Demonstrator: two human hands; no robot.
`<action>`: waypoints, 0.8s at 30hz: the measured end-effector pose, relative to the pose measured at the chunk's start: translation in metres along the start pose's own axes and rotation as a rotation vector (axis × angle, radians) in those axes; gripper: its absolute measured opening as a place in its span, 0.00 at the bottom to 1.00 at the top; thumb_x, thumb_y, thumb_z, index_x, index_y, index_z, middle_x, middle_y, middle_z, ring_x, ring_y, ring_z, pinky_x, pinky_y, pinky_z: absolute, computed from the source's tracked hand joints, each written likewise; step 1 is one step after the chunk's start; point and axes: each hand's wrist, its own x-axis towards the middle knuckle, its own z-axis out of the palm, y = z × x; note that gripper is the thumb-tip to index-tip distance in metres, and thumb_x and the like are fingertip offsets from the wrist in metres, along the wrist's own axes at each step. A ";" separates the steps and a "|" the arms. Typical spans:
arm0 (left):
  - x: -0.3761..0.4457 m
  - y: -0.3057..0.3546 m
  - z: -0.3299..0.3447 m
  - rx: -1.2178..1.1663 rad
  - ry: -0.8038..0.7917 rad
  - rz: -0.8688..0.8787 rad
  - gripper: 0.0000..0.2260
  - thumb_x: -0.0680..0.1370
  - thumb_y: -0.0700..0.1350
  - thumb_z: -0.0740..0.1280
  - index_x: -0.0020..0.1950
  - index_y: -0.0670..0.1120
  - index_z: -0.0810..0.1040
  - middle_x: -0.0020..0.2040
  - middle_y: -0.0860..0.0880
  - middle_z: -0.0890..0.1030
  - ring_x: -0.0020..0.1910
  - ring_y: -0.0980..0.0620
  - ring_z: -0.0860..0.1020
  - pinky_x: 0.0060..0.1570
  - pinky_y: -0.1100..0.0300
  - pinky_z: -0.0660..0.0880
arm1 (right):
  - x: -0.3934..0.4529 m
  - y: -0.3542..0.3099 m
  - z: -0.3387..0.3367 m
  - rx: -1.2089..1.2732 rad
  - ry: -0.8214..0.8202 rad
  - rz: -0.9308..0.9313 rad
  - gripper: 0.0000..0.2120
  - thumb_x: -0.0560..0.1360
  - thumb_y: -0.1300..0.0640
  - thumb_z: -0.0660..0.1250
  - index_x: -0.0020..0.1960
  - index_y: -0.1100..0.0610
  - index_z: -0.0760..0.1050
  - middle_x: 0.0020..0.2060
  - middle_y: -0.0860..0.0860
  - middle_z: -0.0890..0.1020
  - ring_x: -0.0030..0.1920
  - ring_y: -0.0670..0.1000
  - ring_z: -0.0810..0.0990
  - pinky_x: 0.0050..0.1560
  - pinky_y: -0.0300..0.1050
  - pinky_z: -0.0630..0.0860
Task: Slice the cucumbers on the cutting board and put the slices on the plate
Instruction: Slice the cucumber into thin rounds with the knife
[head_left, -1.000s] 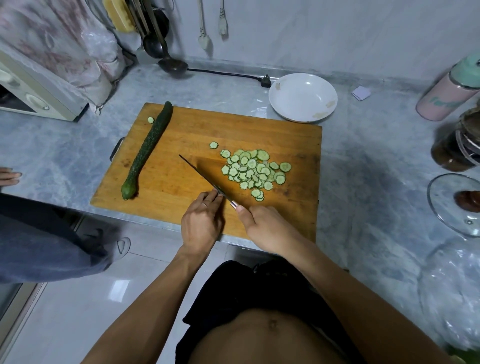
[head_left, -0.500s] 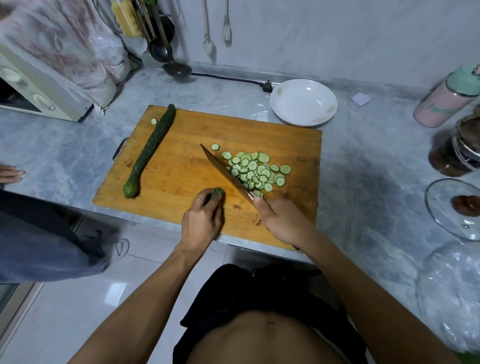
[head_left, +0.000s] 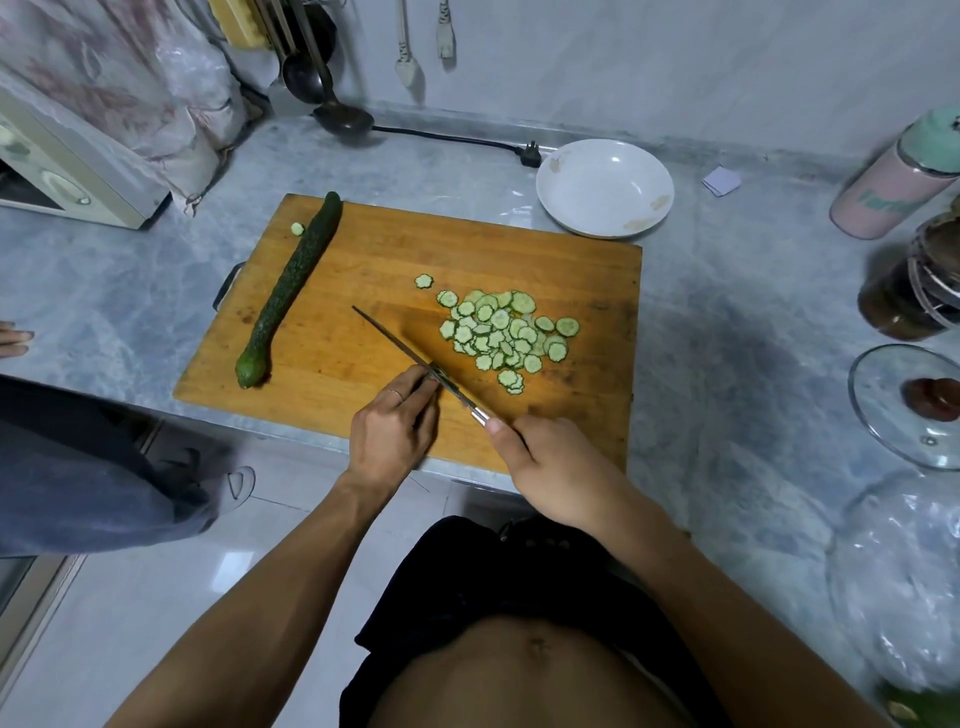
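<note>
**Cucumber slicing: last stub of the first cucumber**

Grey marble counter carries a wooden cutting board (head_left: 363, 332) set against the near edge, with a white plate (head_left: 605, 187) just beyond its far right corner. The plate holds no slices yet.

The right hand (head_left: 550, 467) wraps its fingers round the handle of the knife (head_left: 415, 356), thumb extended along the top. The blade lies low across the board, angled away to the left. The left hand (head_left: 392, 431) pinches a small cucumber stub (head_left: 435, 375) with curled fingertips, directly against the blade.

A pile of slices (head_left: 501, 335) lies right of the blade, a few strays apart from it. One whole cucumber (head_left: 291, 291) lies along the board's left side, a single cut piece beside its far end.

Handling judgement:
- The stub is likely wet and slippery, and too short to hold safely; keep fingertips tucked back.
- The slices are thin, light and limp; gather them against the flat of the blade, not singly.
- The whole cucumber is firm and bumpy-skinned; grip it mid-length.
</note>
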 end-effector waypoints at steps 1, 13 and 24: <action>0.000 0.001 0.000 0.003 0.001 0.003 0.14 0.79 0.47 0.62 0.58 0.45 0.84 0.63 0.48 0.80 0.53 0.47 0.82 0.37 0.56 0.79 | 0.000 0.001 0.000 0.000 -0.002 0.004 0.23 0.83 0.40 0.50 0.35 0.51 0.66 0.33 0.50 0.74 0.35 0.48 0.73 0.38 0.49 0.70; -0.001 -0.001 0.000 0.029 -0.001 0.052 0.13 0.78 0.42 0.67 0.62 0.46 0.82 0.64 0.49 0.80 0.58 0.50 0.80 0.40 0.59 0.78 | 0.003 0.006 -0.004 0.011 -0.036 0.004 0.24 0.82 0.38 0.48 0.35 0.51 0.66 0.35 0.53 0.74 0.37 0.51 0.74 0.37 0.48 0.66; 0.000 0.000 0.003 0.033 0.024 0.061 0.13 0.76 0.40 0.69 0.60 0.45 0.82 0.62 0.48 0.81 0.58 0.51 0.79 0.40 0.59 0.77 | 0.021 -0.008 -0.003 0.023 -0.117 0.092 0.25 0.84 0.40 0.46 0.39 0.55 0.68 0.42 0.54 0.75 0.43 0.52 0.72 0.41 0.47 0.67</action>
